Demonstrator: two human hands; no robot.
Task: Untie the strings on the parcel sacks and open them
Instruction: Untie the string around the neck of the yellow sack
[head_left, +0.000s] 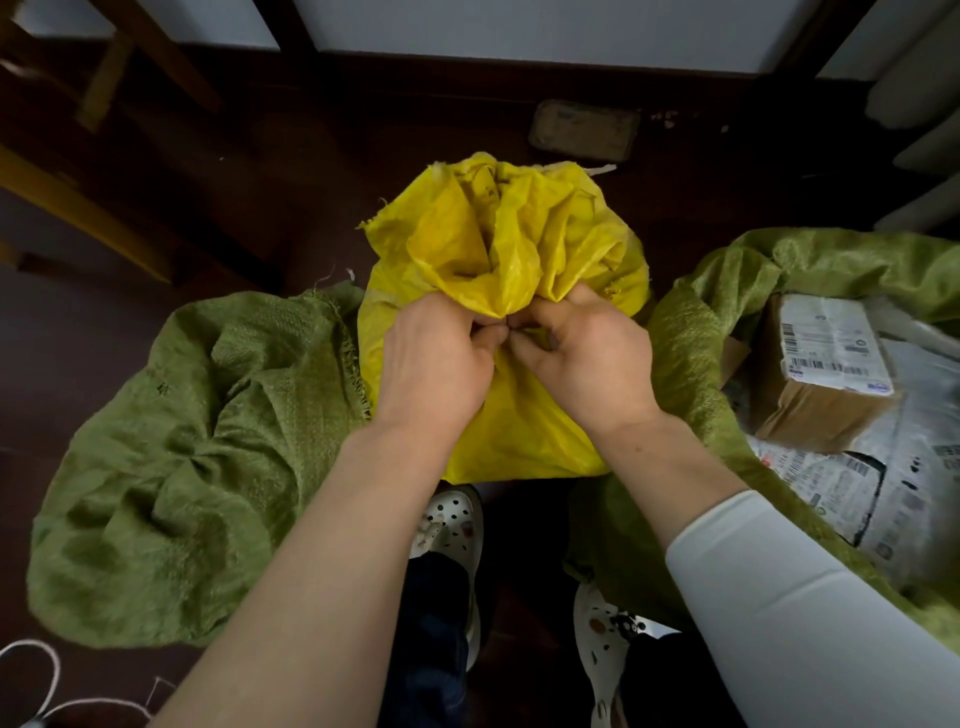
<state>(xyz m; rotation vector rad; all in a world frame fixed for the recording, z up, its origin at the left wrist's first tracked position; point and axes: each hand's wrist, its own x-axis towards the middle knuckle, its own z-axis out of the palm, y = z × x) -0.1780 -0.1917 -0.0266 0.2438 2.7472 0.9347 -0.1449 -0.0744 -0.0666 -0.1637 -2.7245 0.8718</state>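
Note:
A yellow woven sack stands on the dark floor in front of me, its top bunched into a gathered neck. My left hand and my right hand meet at that neck, fingers pinched together on the tie; the string itself is hidden under my fingertips. To the left lies a green sack, crumpled and still gathered at its middle. To the right a green sack gapes open, showing a cardboard parcel and grey mailer bags.
A loose white string lies on the floor at bottom left. My white clogs stand just below the yellow sack. A flat grey tin lies behind it by the wall. Wooden furniture legs stand at the left.

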